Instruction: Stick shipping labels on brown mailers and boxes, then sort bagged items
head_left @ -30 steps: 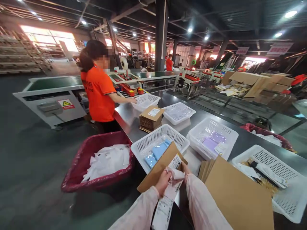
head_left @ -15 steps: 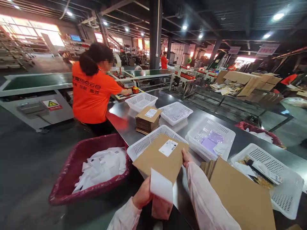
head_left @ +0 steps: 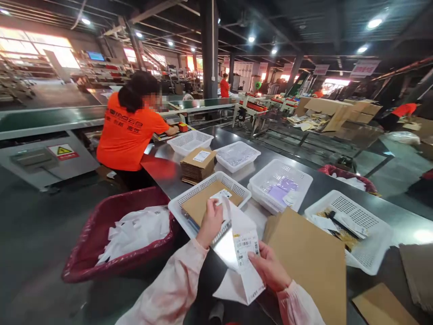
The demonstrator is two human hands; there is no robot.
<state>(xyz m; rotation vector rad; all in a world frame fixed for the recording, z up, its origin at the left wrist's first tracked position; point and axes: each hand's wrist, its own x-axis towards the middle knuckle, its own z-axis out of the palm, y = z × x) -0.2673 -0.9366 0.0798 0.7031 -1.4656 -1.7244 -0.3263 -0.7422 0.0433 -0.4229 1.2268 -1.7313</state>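
Observation:
My left hand (head_left: 210, 221) is raised over the near rim of a white basket (head_left: 189, 195), fingers closed on the top of a white label strip (head_left: 237, 221). A flat brown envelope (head_left: 203, 201) with a white label lies in that basket. My right hand (head_left: 269, 267) pinches the lower part of the strip, which carries barcodes (head_left: 246, 247). Both sleeves are pale pink. A stack of brown cardboard mailers (head_left: 304, 257) stands right of my right hand.
A person in an orange shirt (head_left: 126, 133) works at the far end of the steel table (head_left: 304, 180). Several white baskets (head_left: 280, 183) and a cardboard stack (head_left: 198, 164) sit on it. A red bin (head_left: 111, 234) of white paper scraps stands at the left.
The brown envelope left my hands and now lies in the basket. My right hand came back to the label strip, which both hands now hold stretched out.

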